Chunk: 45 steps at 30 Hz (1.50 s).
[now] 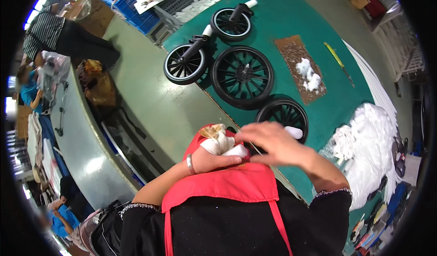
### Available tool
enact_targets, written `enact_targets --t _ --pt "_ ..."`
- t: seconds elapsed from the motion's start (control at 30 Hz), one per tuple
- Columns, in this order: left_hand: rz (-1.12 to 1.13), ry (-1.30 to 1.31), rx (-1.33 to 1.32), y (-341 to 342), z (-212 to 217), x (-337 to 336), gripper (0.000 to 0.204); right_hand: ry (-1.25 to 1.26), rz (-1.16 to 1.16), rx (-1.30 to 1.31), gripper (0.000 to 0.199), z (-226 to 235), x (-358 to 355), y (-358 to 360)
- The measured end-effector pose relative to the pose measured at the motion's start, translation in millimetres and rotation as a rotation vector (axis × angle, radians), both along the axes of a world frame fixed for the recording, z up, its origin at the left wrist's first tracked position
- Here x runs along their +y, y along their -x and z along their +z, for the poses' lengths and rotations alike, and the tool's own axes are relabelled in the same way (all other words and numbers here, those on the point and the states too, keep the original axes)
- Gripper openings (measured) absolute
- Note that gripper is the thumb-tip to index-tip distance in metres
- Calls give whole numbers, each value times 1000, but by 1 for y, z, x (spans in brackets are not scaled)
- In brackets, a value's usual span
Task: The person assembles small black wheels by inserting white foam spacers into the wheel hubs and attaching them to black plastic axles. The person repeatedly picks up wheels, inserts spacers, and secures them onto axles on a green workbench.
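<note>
Close in front of my red apron (223, 185), my left hand (207, 160), with a bracelet on its wrist, is closed round a crumpled white cloth (221, 140) with yellow-brown stains. A smooth white rounded piece (237, 151) shows beside the cloth, above my left thumb; how it is held is partly hidden. My right hand (275, 142) hovers just to the right, fingers stretched toward the cloth and thumb apart, with nothing visible in it. Beyond it on the green table lies a black spoked wheel (275, 112), partly covered by my hand, with a white cylindrical end (293, 132) beside it.
A larger black wheel (242, 76) and two fork-mounted wheels (184, 64) (231, 24) lie on the green table (268, 10). Brown cardboard (291, 51) bears white scraps; a yellow cutter (335, 56) lies beyond. White plastic bags (368, 142) fill the right edge. Other people work at left.
</note>
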<state>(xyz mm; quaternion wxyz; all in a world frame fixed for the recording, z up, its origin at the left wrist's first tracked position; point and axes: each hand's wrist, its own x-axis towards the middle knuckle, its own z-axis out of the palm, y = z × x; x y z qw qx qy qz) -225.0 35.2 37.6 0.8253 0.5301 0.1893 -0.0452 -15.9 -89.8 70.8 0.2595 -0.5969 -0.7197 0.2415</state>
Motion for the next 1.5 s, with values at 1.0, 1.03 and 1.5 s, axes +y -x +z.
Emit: enact_targets --t 1.0,1.03,1.5 --pt "365 181 2 92 -3 65 51 426 -328 -277 33 -29 153 -113" --pt "357 172 3 93 -4 65 51 302 -278 -387 27 -30 152 -102" --pt "355 103 9 85 -9 84 41 302 -289 -589 30 -68 157 -64"
